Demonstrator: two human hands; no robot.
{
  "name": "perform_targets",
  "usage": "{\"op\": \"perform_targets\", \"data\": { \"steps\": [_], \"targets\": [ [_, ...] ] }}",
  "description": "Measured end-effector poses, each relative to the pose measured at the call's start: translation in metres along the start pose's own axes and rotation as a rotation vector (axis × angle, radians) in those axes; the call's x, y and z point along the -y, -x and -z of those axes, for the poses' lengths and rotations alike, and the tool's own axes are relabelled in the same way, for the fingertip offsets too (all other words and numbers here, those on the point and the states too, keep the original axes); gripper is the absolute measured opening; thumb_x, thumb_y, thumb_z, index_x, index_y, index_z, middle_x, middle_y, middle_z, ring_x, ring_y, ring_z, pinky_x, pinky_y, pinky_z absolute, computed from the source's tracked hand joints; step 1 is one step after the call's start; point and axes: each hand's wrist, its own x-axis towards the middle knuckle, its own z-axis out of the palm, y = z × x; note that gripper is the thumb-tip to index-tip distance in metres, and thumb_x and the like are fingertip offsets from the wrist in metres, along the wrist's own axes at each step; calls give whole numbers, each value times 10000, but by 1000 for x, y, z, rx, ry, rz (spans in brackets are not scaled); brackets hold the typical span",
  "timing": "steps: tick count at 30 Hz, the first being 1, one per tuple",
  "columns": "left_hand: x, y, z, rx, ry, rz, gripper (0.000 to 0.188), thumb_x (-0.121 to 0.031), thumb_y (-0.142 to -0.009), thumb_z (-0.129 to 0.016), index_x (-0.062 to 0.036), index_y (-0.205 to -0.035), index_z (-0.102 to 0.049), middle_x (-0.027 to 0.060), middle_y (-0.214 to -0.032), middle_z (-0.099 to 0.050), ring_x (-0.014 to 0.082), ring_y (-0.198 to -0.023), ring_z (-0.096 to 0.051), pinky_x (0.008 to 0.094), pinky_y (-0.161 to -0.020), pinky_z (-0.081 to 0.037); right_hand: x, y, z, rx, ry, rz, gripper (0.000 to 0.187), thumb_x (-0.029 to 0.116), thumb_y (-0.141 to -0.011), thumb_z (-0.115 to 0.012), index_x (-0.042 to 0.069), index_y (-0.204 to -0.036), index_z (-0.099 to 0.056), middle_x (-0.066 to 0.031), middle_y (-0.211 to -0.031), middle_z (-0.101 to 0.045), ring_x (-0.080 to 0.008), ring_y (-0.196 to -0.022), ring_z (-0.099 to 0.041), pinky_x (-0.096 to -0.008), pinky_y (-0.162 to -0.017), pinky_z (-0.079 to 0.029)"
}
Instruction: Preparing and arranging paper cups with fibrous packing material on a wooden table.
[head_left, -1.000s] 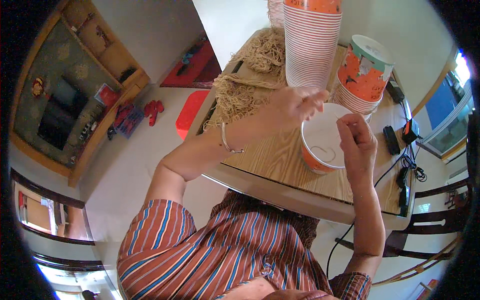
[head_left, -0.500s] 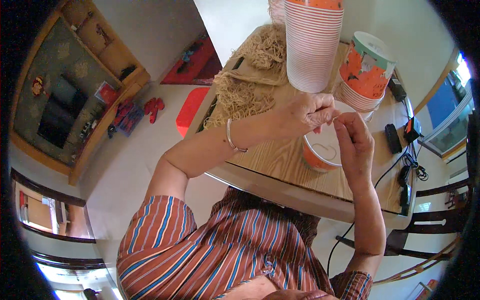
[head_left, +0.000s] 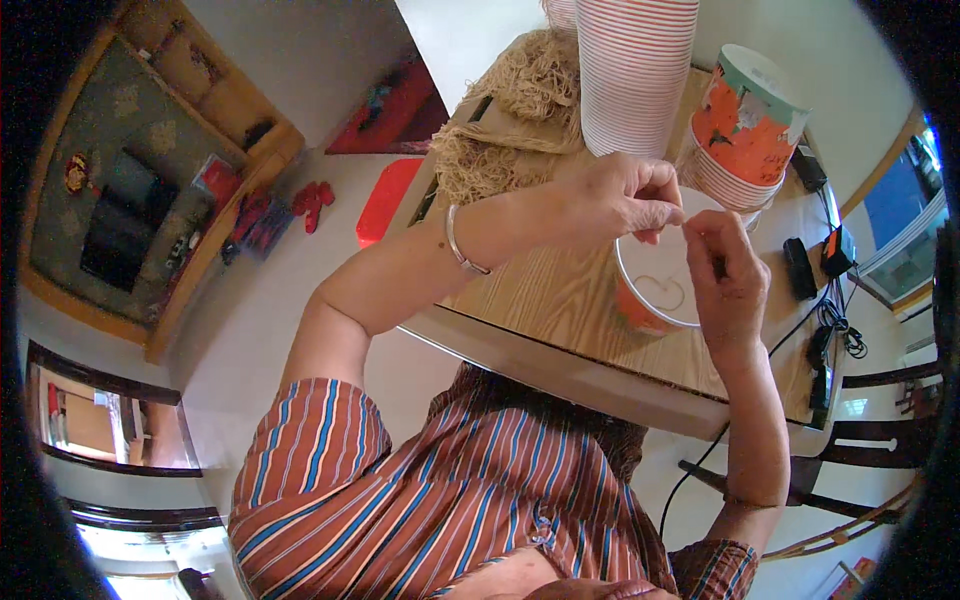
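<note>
An orange paper bucket point(head_left: 650, 270) with a white inside stands on the wooden table point(head_left: 545, 300) in front of me. A thin beige cord point(head_left: 668, 292) curls inside it. My left hand point(head_left: 620, 195), with a bracelet on its wrist, reaches in from the left and pinches its fingertips together at the bucket's far rim, apparently on the cord's end. My right hand point(head_left: 725, 275) rests on the bucket's right rim, thumb and forefinger pinched on it beside the left fingertips. The fingers hide the exact spot they hold.
A tall stack of striped paper buckets point(head_left: 635, 70) stands behind, and a shorter tilted stack point(head_left: 745, 120) to its right. A heap of beige cords point(head_left: 500, 110) lies at the table's far left. Black adapters and cables point(head_left: 805, 265) lie at the right. On the floor stands a red stool point(head_left: 385, 200).
My left hand has moved right from beside the tall stack to the bucket's far rim. My right hand shifted slightly to meet it there.
</note>
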Motion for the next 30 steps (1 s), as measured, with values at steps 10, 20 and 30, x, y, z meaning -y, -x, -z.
{"op": "perform_targets", "data": {
  "steps": [10, 20, 30],
  "targets": [
    [13, -5, 4, 15, 24, 9, 126, -117, -901, -637, 2, -926, -605, 27, -831, -631, 91, -757, -614, 233, -712, -522, -4, -11, 4, 66, -120, -123, 39, 17, -849, -617, 19, -883, -599, -72, -746, -590, -147, -677, -581, -274, -649, -477],
    [8, 2, 0, -31, -558, -260, 121, -85, -810, -683, -22, -887, -614, 62, -807, -619, 167, -773, -623, 297, -692, -497, -11, -5, 9, 244, -18, -140, 48, 77, -889, -572, 35, -866, -574, -118, -702, -563, -208, -637, -595, -318, -602, -467],
    [8, 5, -4, -7, -540, -196, 127, -100, -800, -700, -36, -868, -616, 81, -803, -619, 208, -771, -627, 304, -689, -490, -7, -3, 13, 244, 117, 132, 93, 25, -848, -615, 60, -901, -547, -130, -722, -583, -275, -664, -637, -366, -590, -494]
  ]
}}
